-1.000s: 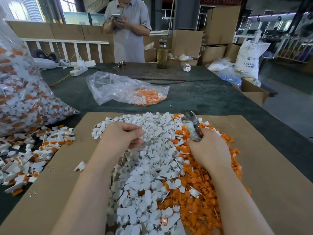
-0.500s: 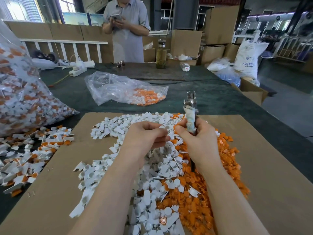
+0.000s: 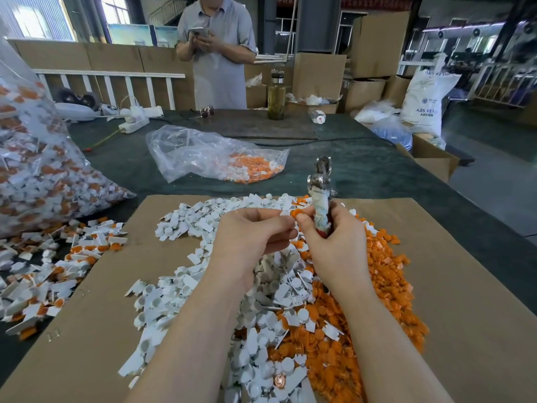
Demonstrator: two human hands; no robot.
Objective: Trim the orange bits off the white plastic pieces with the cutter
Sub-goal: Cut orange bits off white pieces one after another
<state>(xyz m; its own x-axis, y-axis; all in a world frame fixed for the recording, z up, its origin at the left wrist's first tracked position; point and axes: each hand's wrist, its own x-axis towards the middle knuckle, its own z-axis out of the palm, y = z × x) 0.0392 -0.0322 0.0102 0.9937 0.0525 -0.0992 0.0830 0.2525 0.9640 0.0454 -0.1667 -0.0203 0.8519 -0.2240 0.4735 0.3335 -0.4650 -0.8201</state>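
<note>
A heap of white plastic pieces (image 3: 203, 289) covers the middle of the cardboard sheet (image 3: 470, 301), with a heap of orange bits (image 3: 377, 309) on its right side. My left hand (image 3: 250, 237) pinches a small white piece with an orange bit (image 3: 295, 213) at its tip. My right hand (image 3: 337, 242) grips the cloth-wrapped handle of the cutter (image 3: 319, 181), which stands upright with its metal jaws pointing up. The right thumb touches the orange bit. Both hands meet above the far part of the heaps.
Untrimmed white-and-orange pieces (image 3: 55, 266) lie loose at the left beside a big clear bag (image 3: 37, 175) of them. A smaller bag (image 3: 215, 155) lies on the dark table beyond. A person (image 3: 218, 53) stands at the far side. A bottle (image 3: 276, 94) and cardboard boxes stand behind.
My left hand lifted out of the white heap and moved right with a piece. My right hand swung the cutter upright and met the left hand.
</note>
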